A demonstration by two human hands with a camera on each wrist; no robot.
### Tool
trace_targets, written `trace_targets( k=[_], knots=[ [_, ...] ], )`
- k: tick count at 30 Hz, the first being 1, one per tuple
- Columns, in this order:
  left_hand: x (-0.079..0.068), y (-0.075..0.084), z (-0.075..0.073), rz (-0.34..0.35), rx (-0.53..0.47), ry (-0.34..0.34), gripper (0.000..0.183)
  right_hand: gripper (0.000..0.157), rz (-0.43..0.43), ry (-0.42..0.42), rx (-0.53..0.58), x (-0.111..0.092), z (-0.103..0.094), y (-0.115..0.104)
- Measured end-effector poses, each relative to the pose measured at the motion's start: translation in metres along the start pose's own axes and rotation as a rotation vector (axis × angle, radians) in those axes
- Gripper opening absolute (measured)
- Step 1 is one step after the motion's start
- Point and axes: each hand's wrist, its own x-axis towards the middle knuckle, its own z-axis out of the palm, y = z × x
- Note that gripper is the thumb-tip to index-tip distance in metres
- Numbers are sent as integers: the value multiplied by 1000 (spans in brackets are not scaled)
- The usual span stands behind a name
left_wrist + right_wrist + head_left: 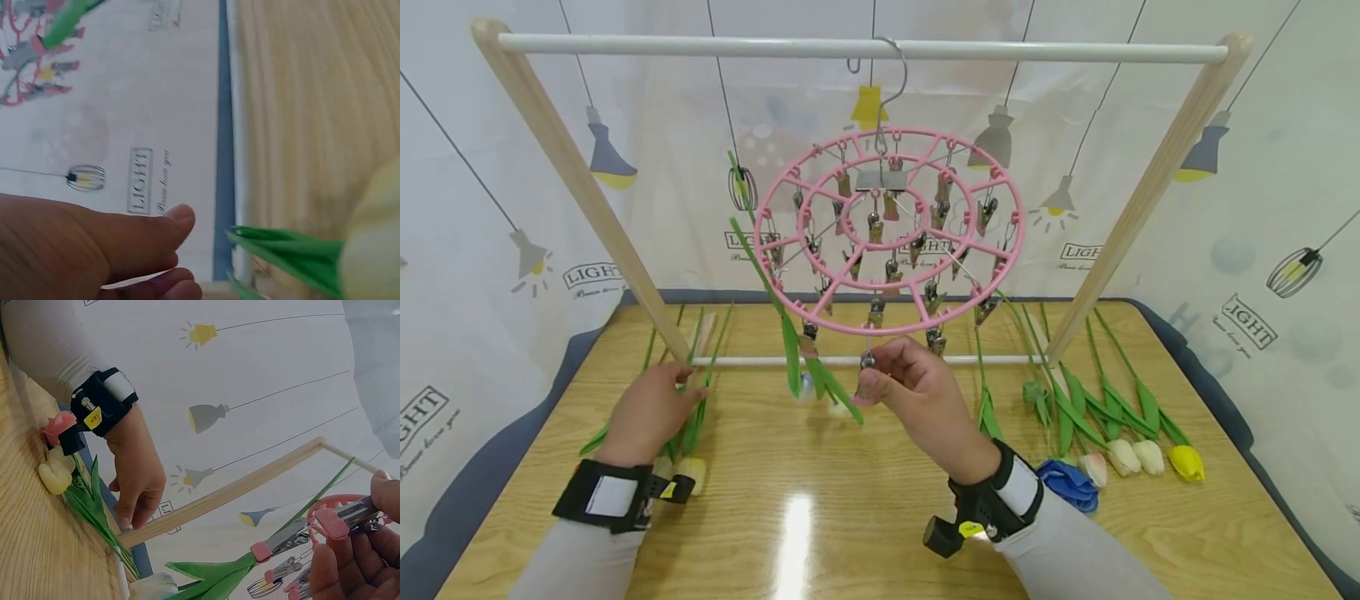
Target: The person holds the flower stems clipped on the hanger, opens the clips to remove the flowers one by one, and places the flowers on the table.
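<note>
A pink round clip hanger (pixel 1022 221) hangs by its metal hook from a rack's top bar. At its front edge, my right hand (pixel 925 400) pinches a metal clip with pink tips (pixel 867 387) between thumb and fingers. Just left, another clip (pixel 808 331) grips the green stem (pixel 763 279) of an artificial tulip, whose pale bloom (pixel 153 586) shows in the right wrist view. My left hand (pixel 647 412) is over the tulips lying at the left, fingertips close to their stems. In the left wrist view its fingers hold nothing, near a pale yellow tulip (pixel 378 250).
The rack's wooden legs (pixel 1120 192) frame the hanger, with a white lower bar (pixel 760 361) across the table (pixel 865 533). At the right lie several white tulips (pixel 1123 457), a yellow tulip (pixel 1186 462) and a blue flower (pixel 1069 483). A lamp-printed cloth (pixel 1232 250) stands behind.
</note>
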Motion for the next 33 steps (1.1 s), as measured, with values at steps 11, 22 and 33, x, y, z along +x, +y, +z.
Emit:
trace_targets(
  k=[11, 22, 33],
  knots=[
    [-15, 68, -19, 254, -204, 278, 39, 26, 3, -17, 22, 3, 1, 3],
    [-12, 115, -10, 360, -509, 0, 45, 21, 10, -4, 22, 0, 0, 4],
    [0, 120, 20, 270, -843, -199, 46, 20, 17, -2, -12, 0, 1, 3]
  ],
)
